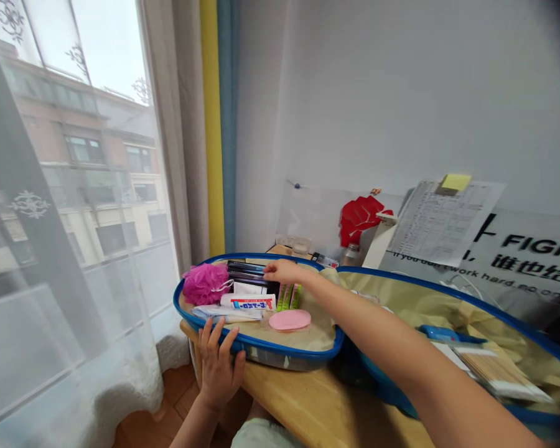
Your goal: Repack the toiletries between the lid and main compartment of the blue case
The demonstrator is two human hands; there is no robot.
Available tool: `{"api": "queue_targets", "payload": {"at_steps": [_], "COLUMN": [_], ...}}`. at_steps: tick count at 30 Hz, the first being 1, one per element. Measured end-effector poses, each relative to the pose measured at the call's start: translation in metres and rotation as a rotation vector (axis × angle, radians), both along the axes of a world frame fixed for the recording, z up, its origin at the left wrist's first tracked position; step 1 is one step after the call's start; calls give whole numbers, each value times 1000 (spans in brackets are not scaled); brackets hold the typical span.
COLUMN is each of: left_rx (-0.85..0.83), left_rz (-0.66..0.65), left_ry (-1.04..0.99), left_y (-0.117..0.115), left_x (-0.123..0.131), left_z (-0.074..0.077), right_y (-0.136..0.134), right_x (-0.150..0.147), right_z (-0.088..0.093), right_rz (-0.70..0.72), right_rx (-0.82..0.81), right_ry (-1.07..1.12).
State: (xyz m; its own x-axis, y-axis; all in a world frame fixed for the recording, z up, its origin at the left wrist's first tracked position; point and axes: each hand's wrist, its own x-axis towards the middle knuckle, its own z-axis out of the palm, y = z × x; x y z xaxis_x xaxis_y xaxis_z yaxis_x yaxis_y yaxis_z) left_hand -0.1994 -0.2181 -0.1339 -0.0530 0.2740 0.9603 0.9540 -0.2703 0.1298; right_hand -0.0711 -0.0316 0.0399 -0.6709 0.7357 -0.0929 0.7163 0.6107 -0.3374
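In the head view, the left hand (219, 364) lay against the near side of the rounded, blue-rimmed case half (284, 359), its fingers spread and their tips reaching over the edge. The right hand (284, 272) reached across to the far part of that half, fingers bent down at the dark, slim, glossy packages (246, 274); whether they pinched one could not be told. The packages lay beneath and just left of those fingertips, close inside the far rim.

Past the left fingertips the near edge curved away rightward, and a stretch of beige cloth lining (321, 336) showed beneath the right forearm, leaving some room there. The front edge of the pale wooden table (284, 398) ran slantwise beside the left thumb.

By count, one fluffy magenta mesh puff (205, 285) with a white cord sat left of the right fingers. One white toothpaste package with red and blue print (249, 303) lay nearer the left fingers, with a crinkled whitish packet (228, 313) just beyond their tips. One smooth pink oval case (290, 320) lay to their right. At least three narrow green packets (288, 297) stood out below the right wrist (the dark packages overlapped too much for a sure count, though at least two showed).
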Motion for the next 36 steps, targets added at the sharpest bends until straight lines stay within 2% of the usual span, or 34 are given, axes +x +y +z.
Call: {"api": "queue_targets", "payload": {"at_steps": [2, 5, 8, 11, 16, 21, 27, 29, 32, 36], "left_rx": [1, 0, 2, 8, -9, 9, -6, -11, -14, 0], "left_rz": [1, -1, -9, -20, -5, -10, 0, 6, 5, -7], "left_ry": [-4, -7, -1, -2, 3, 8, -1, 0, -3, -11], "left_y": [0, 0, 0, 0, 0, 1, 0, 0, 0, 1], "left_x": [0, -1, -1, -2, -2, -3, -3, -3, -3, -2], "left_z": [0, 0, 0, 0, -2, -1, -3, -4, -3, -2], "right_y": [9, 20, 24, 25, 21, 16, 10, 8, 6, 5], "right_x": [22, 73, 133, 183, 234, 246, 240, 239, 236, 206], "right_z": [18, 43, 55, 46, 9, -14, -19, -13, 8, 34], "right_rz": [-25, -58, -102, -145, -185, -198, -221, -258, -329, -329], "right_rx": [11, 9, -3, -18, -15, 92, 160, 176, 215, 236], "right_ry": [77, 159, 177, 115, -150, -356, -440, -418, -321, -103]}}
